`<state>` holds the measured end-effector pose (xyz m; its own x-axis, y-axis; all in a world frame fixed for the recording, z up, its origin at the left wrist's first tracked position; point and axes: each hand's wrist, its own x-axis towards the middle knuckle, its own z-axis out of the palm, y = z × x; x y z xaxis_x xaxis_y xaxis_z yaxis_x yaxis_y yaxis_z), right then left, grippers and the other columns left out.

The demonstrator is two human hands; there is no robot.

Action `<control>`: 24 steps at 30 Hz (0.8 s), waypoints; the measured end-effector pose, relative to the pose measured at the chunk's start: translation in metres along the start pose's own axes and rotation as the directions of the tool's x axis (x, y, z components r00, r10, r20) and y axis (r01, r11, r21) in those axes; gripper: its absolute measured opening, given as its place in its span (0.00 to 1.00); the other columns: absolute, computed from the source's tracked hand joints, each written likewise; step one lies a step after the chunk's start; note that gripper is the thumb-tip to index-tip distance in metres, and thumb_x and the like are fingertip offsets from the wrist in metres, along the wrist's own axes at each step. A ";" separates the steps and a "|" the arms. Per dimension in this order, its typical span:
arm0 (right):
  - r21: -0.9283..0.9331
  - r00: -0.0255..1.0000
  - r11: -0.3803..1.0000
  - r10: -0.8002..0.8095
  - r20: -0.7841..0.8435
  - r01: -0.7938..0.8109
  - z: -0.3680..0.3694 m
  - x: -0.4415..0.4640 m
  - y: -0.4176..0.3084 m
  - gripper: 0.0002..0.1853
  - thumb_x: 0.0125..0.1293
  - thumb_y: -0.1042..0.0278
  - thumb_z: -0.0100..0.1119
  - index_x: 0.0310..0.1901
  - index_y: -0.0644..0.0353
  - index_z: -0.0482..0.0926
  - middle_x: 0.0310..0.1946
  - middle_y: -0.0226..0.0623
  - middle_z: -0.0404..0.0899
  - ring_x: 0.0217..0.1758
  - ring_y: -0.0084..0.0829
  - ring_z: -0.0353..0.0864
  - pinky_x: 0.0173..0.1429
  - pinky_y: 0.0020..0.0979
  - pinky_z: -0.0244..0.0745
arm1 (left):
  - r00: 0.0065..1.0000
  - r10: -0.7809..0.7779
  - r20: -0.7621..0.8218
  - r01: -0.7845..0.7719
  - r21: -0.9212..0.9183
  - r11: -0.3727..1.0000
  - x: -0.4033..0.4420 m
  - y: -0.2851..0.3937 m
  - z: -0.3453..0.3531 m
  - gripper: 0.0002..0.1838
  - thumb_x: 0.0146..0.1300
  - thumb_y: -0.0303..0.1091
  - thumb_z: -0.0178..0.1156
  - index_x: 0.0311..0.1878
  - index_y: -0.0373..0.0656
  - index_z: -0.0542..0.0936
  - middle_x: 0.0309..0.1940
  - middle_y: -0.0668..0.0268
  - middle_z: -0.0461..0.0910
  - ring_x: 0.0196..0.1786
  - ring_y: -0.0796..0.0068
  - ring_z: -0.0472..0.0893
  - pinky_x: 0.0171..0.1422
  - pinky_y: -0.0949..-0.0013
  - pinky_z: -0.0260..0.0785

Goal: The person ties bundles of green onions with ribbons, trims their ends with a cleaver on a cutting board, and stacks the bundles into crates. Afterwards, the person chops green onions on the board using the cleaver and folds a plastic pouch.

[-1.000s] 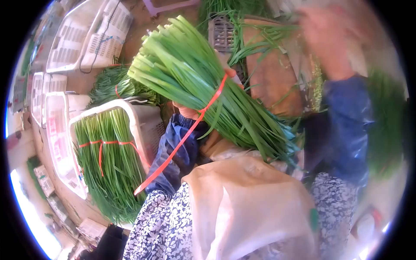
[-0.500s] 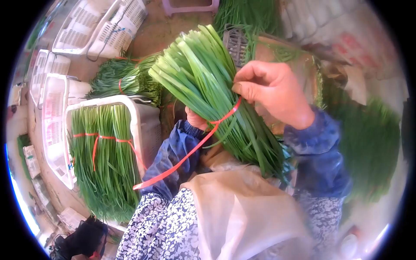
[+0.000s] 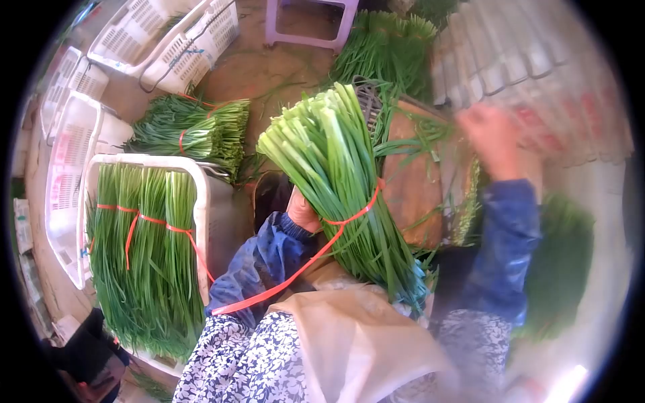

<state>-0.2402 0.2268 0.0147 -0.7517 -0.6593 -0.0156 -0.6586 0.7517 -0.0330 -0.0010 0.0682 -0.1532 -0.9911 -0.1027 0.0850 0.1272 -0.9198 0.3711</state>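
Observation:
A thick bundle of green stalks [image 3: 336, 161] leans diagonally over my lap, its pale cut ends at the upper left. A red band [image 3: 363, 211] circles its middle, with a long loose tail hanging down left across my sleeve. My left hand [image 3: 304, 212] grips the bundle from behind its left side; most of its fingers are hidden. Raised to the right, apart from the bundle, is my right hand [image 3: 492, 138], blurred by motion so its fingers are unclear.
A white crate [image 3: 201, 221] of banded bundles stands at the left. Behind it lies another tied bundle [image 3: 201, 131]. More white crates [image 3: 161, 47] stand upper left, a purple stool [image 3: 312, 41] at the top. A brown board [image 3: 410, 181] lies beyond the held bundle.
My right hand came to the bundle's right edge near the band, then moved away up and right. The bundle, still in my left hand, sits lower in view and more upright.

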 end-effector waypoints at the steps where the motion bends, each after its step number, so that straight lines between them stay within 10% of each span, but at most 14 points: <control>1: 0.004 0.998 1.000 0.008 0.067 -0.008 0.002 -0.004 -0.006 0.21 0.61 0.58 0.60 0.45 0.72 0.76 0.39 0.39 0.82 0.41 0.37 0.81 0.46 0.41 0.75 | 1.000 0.002 -0.010 -0.002 -0.004 1.000 -0.001 -0.003 -0.002 0.55 0.44 0.62 0.74 0.70 0.38 0.63 0.63 0.45 0.71 0.62 0.52 0.75 0.64 0.51 0.70; 3: 0.765 0.991 0.644 -0.106 0.077 0.010 0.005 -0.030 -0.044 0.30 0.59 0.60 0.64 0.61 0.67 0.72 0.48 0.43 0.81 0.50 0.35 0.80 0.55 0.39 0.74 | 0.990 -0.026 -0.137 0.012 -0.101 0.995 -0.008 -0.021 -0.020 0.45 0.46 0.48 0.75 0.66 0.40 0.69 0.60 0.58 0.76 0.61 0.61 0.76 0.66 0.58 0.68; 5: 0.891 0.977 0.450 -0.211 0.037 0.063 0.016 -0.069 -0.083 0.41 0.58 0.63 0.66 0.71 0.65 0.59 0.57 0.47 0.75 0.59 0.34 0.75 0.62 0.36 0.70 | 0.985 -0.003 -0.173 -0.015 -0.102 0.995 -0.009 -0.014 0.000 0.42 0.46 0.42 0.76 0.65 0.41 0.71 0.59 0.63 0.77 0.61 0.65 0.76 0.67 0.60 0.68; 7: 0.944 0.952 0.312 -0.242 0.186 -0.106 0.017 -0.078 -0.098 0.48 0.55 0.64 0.71 0.73 0.65 0.52 0.63 0.48 0.69 0.64 0.36 0.71 0.66 0.36 0.67 | 0.989 -0.029 -0.143 0.030 0.003 1.000 -0.005 -0.004 0.020 0.40 0.48 0.39 0.74 0.66 0.41 0.70 0.59 0.64 0.77 0.61 0.67 0.76 0.67 0.62 0.67; 11: 0.825 0.994 0.562 -0.105 -0.001 0.060 0.033 -0.092 -0.110 0.49 0.49 0.70 0.76 0.71 0.66 0.55 0.61 0.43 0.72 0.63 0.34 0.72 0.66 0.36 0.68 | 0.984 -0.098 -0.146 0.129 0.219 0.967 0.002 0.013 0.052 0.42 0.51 0.40 0.74 0.68 0.40 0.66 0.59 0.65 0.75 0.61 0.71 0.75 0.67 0.65 0.66; 13: 0.979 0.982 0.130 -0.081 0.168 -0.157 0.036 -0.095 -0.098 0.49 0.46 0.74 0.76 0.70 0.65 0.58 0.60 0.40 0.73 0.61 0.32 0.73 0.65 0.36 0.69 | 0.982 -0.114 -0.150 0.148 0.238 0.960 0.004 0.015 0.051 0.45 0.49 0.42 0.75 0.69 0.40 0.64 0.59 0.64 0.74 0.61 0.70 0.74 0.67 0.64 0.66; 20: 0.974 0.988 0.178 -0.049 0.148 -0.137 0.000 -0.122 -0.080 0.49 0.42 0.74 0.79 0.67 0.66 0.61 0.60 0.40 0.71 0.62 0.32 0.70 0.68 0.35 0.66 | 0.998 -0.056 0.016 0.046 0.376 0.925 0.020 0.018 0.082 0.54 0.35 0.29 0.82 0.68 0.38 0.64 0.61 0.63 0.72 0.62 0.71 0.73 0.66 0.63 0.68; 21: 0.970 0.992 0.219 -0.035 0.120 -0.109 -0.007 -0.126 -0.078 0.50 0.43 0.71 0.79 0.67 0.66 0.59 0.60 0.40 0.70 0.63 0.33 0.69 0.68 0.35 0.65 | 0.957 0.068 0.283 -0.244 0.655 0.715 0.028 0.017 0.076 0.54 0.34 0.28 0.82 0.69 0.39 0.64 0.62 0.63 0.72 0.62 0.71 0.73 0.66 0.63 0.68; 24: 0.970 0.999 0.242 -0.037 0.021 -0.011 -0.021 -0.136 -0.076 0.53 0.45 0.65 0.80 0.69 0.65 0.54 0.62 0.42 0.67 0.64 0.35 0.68 0.70 0.37 0.62 | 0.888 0.172 0.427 -0.452 0.735 0.506 0.056 0.026 0.098 0.61 0.30 0.28 0.83 0.72 0.39 0.59 0.65 0.62 0.69 0.64 0.69 0.71 0.69 0.60 0.65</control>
<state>-0.0885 0.2599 0.0402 -0.7261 -0.6867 -0.0349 -0.1185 0.1750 -0.9774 -0.0488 0.0760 -0.0479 -0.8407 -0.0880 0.5342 0.5414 -0.1407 0.8289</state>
